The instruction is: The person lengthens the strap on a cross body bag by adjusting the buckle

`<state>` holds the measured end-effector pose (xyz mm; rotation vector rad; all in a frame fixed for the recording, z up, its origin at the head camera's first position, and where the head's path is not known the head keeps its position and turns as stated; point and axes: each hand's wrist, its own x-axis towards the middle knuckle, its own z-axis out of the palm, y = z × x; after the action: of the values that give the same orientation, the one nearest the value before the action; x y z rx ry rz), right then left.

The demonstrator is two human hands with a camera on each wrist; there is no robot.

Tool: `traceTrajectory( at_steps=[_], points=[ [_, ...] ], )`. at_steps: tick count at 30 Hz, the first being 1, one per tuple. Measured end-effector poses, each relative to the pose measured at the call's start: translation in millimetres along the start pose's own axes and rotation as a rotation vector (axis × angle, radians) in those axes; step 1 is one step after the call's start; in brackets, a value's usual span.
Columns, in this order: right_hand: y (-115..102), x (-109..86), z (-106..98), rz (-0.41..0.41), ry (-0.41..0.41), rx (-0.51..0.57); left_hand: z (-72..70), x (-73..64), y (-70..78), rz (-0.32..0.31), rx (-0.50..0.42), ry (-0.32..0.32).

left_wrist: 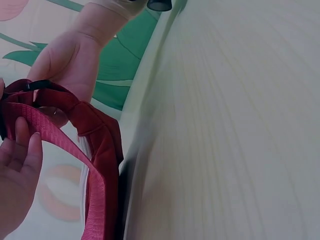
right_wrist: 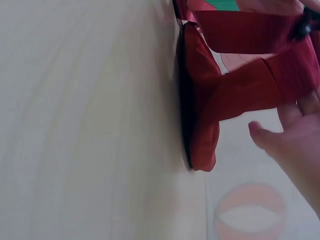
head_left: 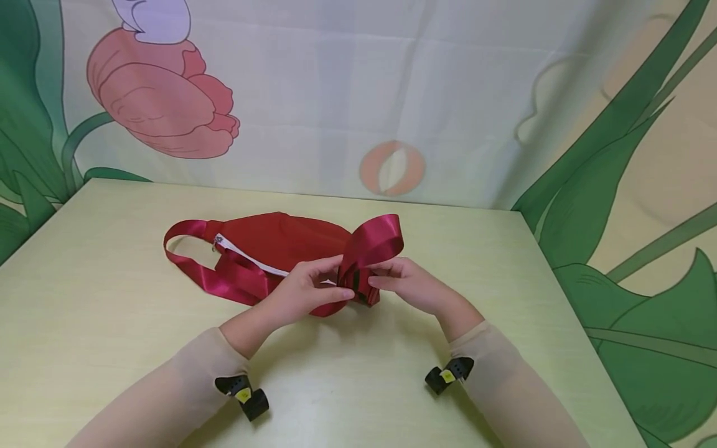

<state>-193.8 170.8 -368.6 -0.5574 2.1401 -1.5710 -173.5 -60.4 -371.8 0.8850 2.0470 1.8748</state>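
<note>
A red waist bag with a white zipper lies on the table, its shiny crimson strap looping out at the left end. At its right end the strap stands up in a loop. Below that loop, my left hand pinches the strap between thumb and fingers. From the other side my right hand holds the strap's end, its fingers partly hidden behind the band in the right wrist view. A black buckle piece shows on the strap between the hands.
The pale wooden table reaches back to a white curtain printed with flowers and leaves. A small black camera is strapped on the left sleeve and another camera on the right one.
</note>
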Motion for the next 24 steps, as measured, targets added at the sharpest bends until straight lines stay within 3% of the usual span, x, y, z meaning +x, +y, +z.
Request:
traceTrajectory(
  at_steps=[6, 9, 13, 17, 21, 24],
  points=[
    [4.8, 3.4, 0.8, -0.052, 0.047, -0.007, 1.4, -0.2, -1.0, -0.049, -0.001, -0.010],
    [5.9, 4.6, 3.6, -0.050, 0.090, 0.004, 2.8, 0.2, -2.4, -0.040, 0.027, -0.008],
    [5.2, 2.3, 2.7, -0.066, 0.073, 0.031, 2.3, 0.3, -2.2, -0.015, 0.022, 0.013],
    [4.2, 1.1, -1.3, -0.088, 0.031, 0.043, 0.4, -0.6, -1.9, -0.029, -0.004, 0.026],
    [3.5, 3.2, -0.8, -0.073, 0.064, -0.009, 1.2, -1.0, -3.2, -0.046, 0.019, 0.009],
    [3.4, 3.0, 1.6, -0.005, 0.115, -0.012, 2.5, -0.2, -4.4, -0.031, 0.043, -0.004]
  ],
)
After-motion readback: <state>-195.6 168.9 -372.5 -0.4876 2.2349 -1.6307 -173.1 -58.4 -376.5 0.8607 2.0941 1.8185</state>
